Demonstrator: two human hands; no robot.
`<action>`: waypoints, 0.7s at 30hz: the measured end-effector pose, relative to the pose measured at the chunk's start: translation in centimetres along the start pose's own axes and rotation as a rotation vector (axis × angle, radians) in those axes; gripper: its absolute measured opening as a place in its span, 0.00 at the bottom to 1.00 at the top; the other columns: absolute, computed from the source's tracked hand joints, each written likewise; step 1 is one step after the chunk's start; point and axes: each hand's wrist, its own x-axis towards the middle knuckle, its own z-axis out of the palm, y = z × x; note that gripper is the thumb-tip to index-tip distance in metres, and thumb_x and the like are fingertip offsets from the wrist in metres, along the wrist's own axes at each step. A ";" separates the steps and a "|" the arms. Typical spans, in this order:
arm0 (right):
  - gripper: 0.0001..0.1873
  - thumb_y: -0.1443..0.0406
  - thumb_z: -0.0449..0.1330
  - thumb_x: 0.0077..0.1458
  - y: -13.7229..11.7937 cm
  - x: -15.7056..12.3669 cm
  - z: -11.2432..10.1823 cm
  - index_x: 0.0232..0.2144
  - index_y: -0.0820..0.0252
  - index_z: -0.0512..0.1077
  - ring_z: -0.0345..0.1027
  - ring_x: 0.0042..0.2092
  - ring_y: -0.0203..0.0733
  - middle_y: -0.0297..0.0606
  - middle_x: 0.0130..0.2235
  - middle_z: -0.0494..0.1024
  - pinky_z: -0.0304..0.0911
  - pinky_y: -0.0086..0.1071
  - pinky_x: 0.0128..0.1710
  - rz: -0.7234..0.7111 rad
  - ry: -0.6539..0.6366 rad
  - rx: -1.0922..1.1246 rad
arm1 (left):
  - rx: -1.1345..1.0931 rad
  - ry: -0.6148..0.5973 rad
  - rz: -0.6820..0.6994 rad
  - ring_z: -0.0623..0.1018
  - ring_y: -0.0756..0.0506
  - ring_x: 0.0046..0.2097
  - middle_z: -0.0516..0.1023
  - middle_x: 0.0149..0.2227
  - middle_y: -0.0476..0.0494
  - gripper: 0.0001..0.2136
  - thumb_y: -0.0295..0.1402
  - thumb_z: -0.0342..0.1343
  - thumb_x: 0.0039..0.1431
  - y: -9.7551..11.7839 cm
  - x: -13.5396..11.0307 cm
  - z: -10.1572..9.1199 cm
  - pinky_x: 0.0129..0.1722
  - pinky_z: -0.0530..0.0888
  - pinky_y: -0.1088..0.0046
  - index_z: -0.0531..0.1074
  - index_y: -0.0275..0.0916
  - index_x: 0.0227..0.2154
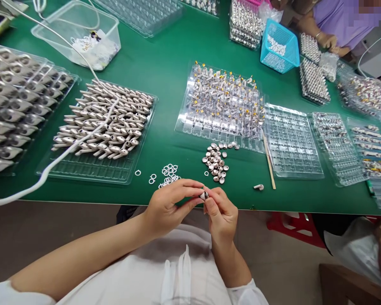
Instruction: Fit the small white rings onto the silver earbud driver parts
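Observation:
My left hand (171,205) and my right hand (222,214) meet at the table's front edge. Their fingertips pinch a small earbud part (203,195), white with a dark end; fingers cover most of it. Just beyond them lies a pile of small silver-beige caps (216,164). White rings (169,170) are scattered to the left, partly behind my left hand. On the right, a single earbud piece (258,187) rests near a thin wooden stick (269,163). Behind the caps, a clear tray (186,125) bears rows of small parts with yellow tabs.
Trays of silver-beige shells (104,118) stand at left, crossed by a white cable (66,154). Further back are a clear plastic box (60,34) and a blue basket (279,63). Clear trays (294,140) line the right. Another person's hands (330,42) are at the far right.

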 end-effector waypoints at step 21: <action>0.15 0.66 0.62 0.58 -0.2 0.2 -0.2 0.47 0.47 0.77 0.65 0.30 0.34 0.35 0.33 0.71 0.64 0.29 0.27 -0.058 -0.119 0.009 | 0.050 -0.124 0.210 0.78 0.47 0.41 0.79 0.39 0.37 0.10 0.22 0.53 0.63 -0.2 -0.1 -2.0 0.39 0.78 0.72 0.74 0.34 0.44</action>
